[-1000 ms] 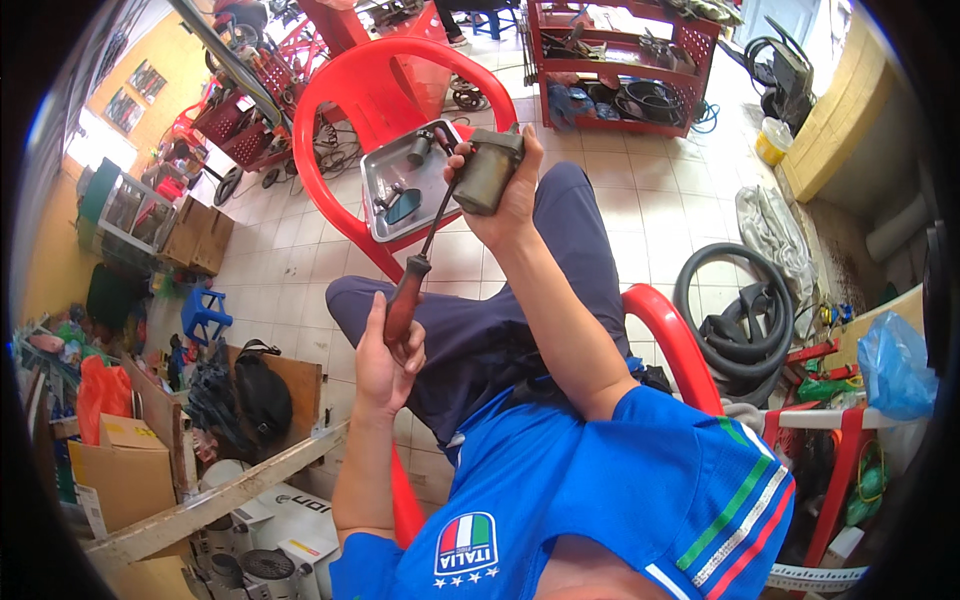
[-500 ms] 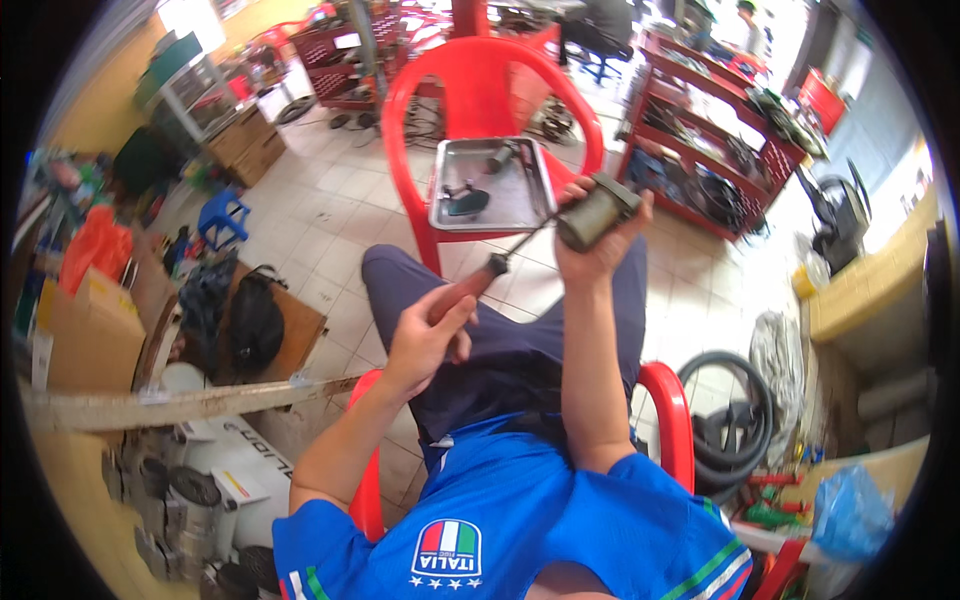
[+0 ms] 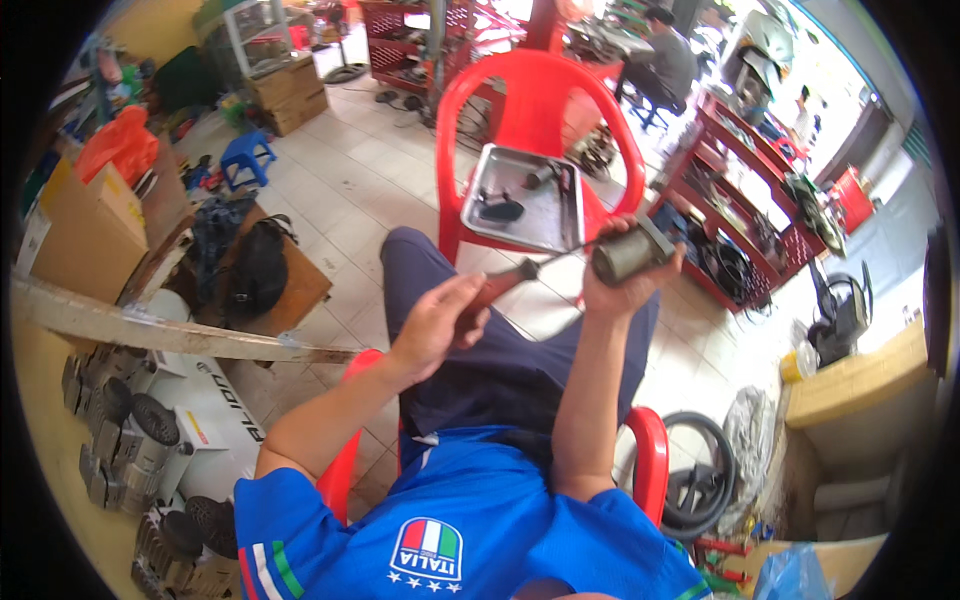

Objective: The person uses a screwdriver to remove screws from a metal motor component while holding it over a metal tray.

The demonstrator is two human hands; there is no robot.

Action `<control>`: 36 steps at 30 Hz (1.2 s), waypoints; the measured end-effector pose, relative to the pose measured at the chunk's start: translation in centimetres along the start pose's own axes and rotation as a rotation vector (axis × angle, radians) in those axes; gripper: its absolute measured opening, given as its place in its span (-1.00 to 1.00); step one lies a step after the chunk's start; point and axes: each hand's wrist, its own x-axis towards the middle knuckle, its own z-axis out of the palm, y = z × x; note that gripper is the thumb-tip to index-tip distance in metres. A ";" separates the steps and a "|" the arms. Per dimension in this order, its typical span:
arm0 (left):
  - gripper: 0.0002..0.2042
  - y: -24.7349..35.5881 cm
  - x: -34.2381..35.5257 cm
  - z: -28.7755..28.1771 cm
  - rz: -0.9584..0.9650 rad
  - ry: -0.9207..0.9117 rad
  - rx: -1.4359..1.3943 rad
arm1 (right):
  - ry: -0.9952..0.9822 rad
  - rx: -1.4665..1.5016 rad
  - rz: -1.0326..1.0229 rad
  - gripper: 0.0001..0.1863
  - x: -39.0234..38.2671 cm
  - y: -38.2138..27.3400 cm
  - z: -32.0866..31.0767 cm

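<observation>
My left hand [image 3: 432,325] is closed around the reddish-brown handle of a screwdriver [image 3: 500,288]. Its thin dark shaft runs up toward a cylindrical olive-grey metal part [image 3: 624,258] with a squarish flange at one end. Fingers of my right hand [image 3: 606,298] wrap that part from below and behind, over my right thigh. The shaft's tip meets the near left side of the part; whether it sits in a hole cannot be made out. Beyond my knees, a metal tray [image 3: 545,228] on a red plastic chair [image 3: 460,110] carries a dark flat piece [image 3: 502,212] and a small grey cylinder [image 3: 538,178].
A red shelf cart [image 3: 715,190] full of parts stands at the right. To the left are a small blue stool [image 3: 246,158], a black bag [image 3: 258,270] on a board and cardboard boxes [image 3: 85,225]. Tyres [image 3: 700,470] lie beside my chair. Another person [image 3: 668,65] sits far back.
The view has swung, so the scene lies differently in the picture. The screwdriver now lies at a flatter angle, its shaft still against the metal part. Both hands keep their grip.
</observation>
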 end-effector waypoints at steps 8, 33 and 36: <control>-0.47 -0.3 -0.6 -0.7 0.953 -0.005 1.180 | 0.125 -0.059 -0.045 -0.28 -0.3 0.6 1.1; -0.57 -0.7 -0.1 0.5 0.871 0.034 0.988 | 0.150 -0.039 -0.078 -0.29 -0.3 0.8 0.8; -0.58 -0.4 -0.9 1.9 0.286 -0.020 0.455 | 0.193 -0.025 -0.081 -0.29 -0.1 0.7 0.4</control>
